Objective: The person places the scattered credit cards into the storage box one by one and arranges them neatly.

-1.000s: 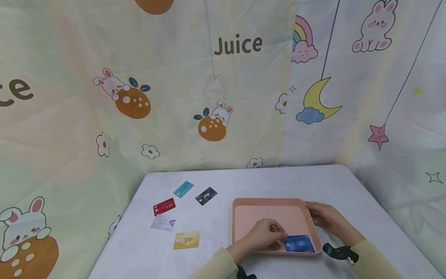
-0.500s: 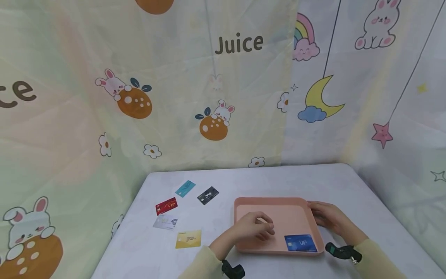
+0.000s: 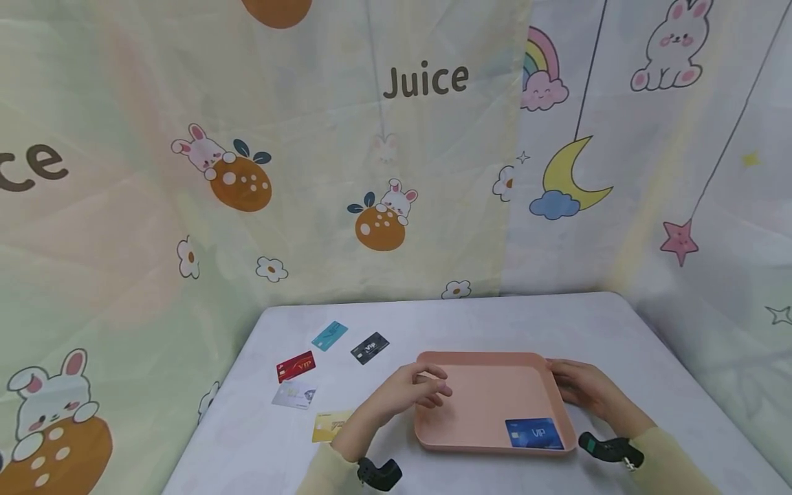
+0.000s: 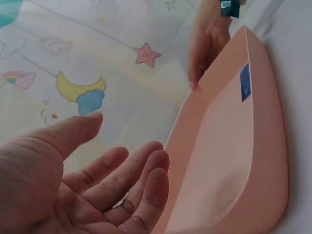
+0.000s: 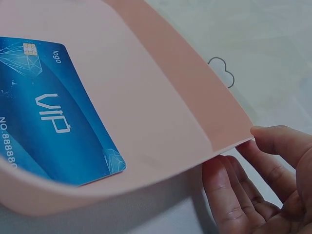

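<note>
While the right hand [image 3: 588,388] pinches a smooth, pale pink rectangular tray [image 3: 482,392] by the rim at its 2 o'clock corner, thumb above and fingers curled against the outside, the left hand [image 3: 405,395] is over the tray's 9 o'clock side, its fingers loosely bent, thumb well apart, holding nothing. The tray has rounded corners and low raised walls, and rests on a white-topped table [image 3: 470,323]. Flat on its floor at 4 o'clock, close to the near wall, lies a glossy blue rectangular card [image 3: 533,434], printed side up. Large white VIP letters stand across the card's middle; the right wrist view also shows a small gold chip, the word logo, a white number and pale faceted line patterns towards the corners.

Off the tray's 9 to 10 o'clock side, five more cards form a loose ring: a teal rectangular card [image 3: 330,335] at 12, a black VIP card [image 3: 370,348] at 2, a red VIP card [image 3: 295,366] towards 10, a silvery-grey card [image 3: 293,395] at 8, and a yellow card [image 3: 326,426] at 6, partly hidden by the left forearm
</note>
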Tool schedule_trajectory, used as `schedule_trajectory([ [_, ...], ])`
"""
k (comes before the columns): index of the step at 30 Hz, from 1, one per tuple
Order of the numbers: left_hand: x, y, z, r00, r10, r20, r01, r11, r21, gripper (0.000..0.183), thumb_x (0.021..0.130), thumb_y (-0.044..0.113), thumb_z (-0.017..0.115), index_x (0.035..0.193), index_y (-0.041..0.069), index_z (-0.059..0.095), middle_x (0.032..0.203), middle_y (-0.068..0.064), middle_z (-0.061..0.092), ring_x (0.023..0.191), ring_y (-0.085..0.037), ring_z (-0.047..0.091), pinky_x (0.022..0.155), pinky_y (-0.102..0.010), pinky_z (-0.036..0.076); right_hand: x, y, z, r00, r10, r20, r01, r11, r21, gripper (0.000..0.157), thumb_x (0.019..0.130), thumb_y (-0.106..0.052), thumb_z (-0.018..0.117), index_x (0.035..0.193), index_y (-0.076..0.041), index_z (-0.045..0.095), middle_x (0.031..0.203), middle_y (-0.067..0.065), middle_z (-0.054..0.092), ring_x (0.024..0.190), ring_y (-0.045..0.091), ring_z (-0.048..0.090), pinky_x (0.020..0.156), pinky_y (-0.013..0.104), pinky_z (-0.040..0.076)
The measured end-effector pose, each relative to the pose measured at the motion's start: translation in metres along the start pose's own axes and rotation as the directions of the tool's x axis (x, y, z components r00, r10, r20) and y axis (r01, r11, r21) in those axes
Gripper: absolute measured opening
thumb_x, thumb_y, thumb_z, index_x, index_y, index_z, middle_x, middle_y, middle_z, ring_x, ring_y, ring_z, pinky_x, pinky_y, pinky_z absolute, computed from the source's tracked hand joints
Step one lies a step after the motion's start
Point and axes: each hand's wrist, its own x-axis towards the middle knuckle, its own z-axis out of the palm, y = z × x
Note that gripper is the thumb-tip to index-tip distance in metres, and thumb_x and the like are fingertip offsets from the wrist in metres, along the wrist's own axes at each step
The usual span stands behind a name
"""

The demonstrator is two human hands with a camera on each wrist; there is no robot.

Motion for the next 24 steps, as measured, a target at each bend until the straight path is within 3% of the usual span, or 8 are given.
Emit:
schedule_trajectory([
  [12,-0.041,-0.018,-0.064,0.991,-0.044,-0.124,0.048,0.998,0.027,0.052,0.102,0.036,0.065,0.139,0.002,0.054,0.119,-0.010,0.076,0.104,-0.027,0.074,0.093,-0.036,0.060,0.003,0.001,0.000,1.000,0.010,-0.014,-0.010,1.000,-0.003,0.079,0.102,-0.042,0.064,0.156,0.007,0.034,0.157,0.030,0.041,0.127,0.035,0.060,0.094,0.036,0.059],
  [24,-0.073,-0.040,-0.095,0.967,-0.076,-0.243,0.100,0.991,0.090,0.054,0.100,0.039,0.067,0.139,0.004,0.055,0.123,-0.010,0.075,0.105,-0.028,0.072,0.091,-0.040,0.059,0.004,-0.002,0.002,1.000,0.023,-0.016,-0.023,1.000,0.008,0.081,0.102,-0.042,0.064,0.157,0.008,0.030,0.161,0.031,0.034,0.144,0.047,0.041,0.095,0.036,0.059],
])
